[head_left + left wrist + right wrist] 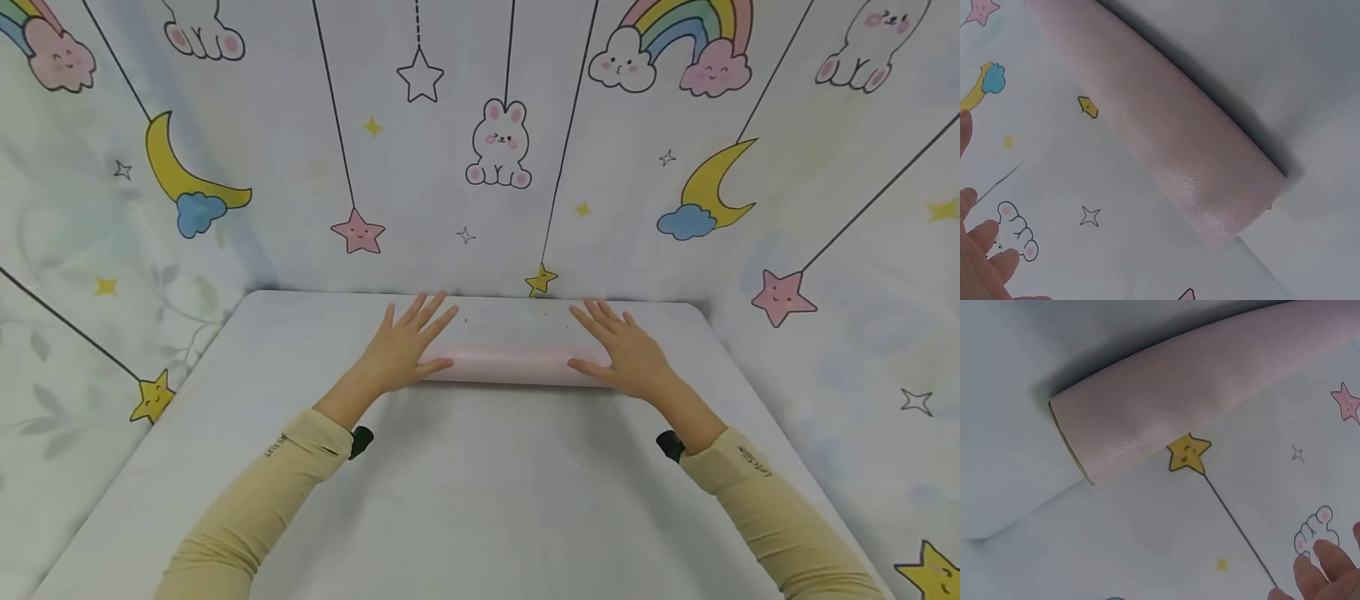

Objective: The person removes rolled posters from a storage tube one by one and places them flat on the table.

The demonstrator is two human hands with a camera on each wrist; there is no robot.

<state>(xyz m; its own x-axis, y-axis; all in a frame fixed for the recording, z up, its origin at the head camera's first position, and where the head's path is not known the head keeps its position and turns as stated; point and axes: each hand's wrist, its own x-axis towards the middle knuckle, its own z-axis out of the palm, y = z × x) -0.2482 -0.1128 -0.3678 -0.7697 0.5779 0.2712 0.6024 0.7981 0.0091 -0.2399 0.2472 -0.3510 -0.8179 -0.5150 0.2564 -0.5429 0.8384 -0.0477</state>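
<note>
A pink roll (510, 367) of smooth, slightly shiny sheet material lies crosswise toward the far side of the white table (480, 483). My left hand (401, 348) is at its left end, fingers straight and spread, thumb over the pink surface. At the opposite end, my right hand (630, 354) mirrors this with extended fingers pointing to the far edge. Fine creases mark one end of the roll (1166, 119) in the left wrist view. A thin yellowish edge lines the end of the roll (1166, 394) in the right wrist view. Both palms hide the roll's ends in the head view.
Behind the table's far edge stands a white wall covering (292, 167) printed with stars, moons, rabbits and rainbows. It continues along both sides. A few tiny dark specks lie on the table beyond the roll. Dark wrist devices sit at the left cuff (362, 442) and right cuff (670, 446).
</note>
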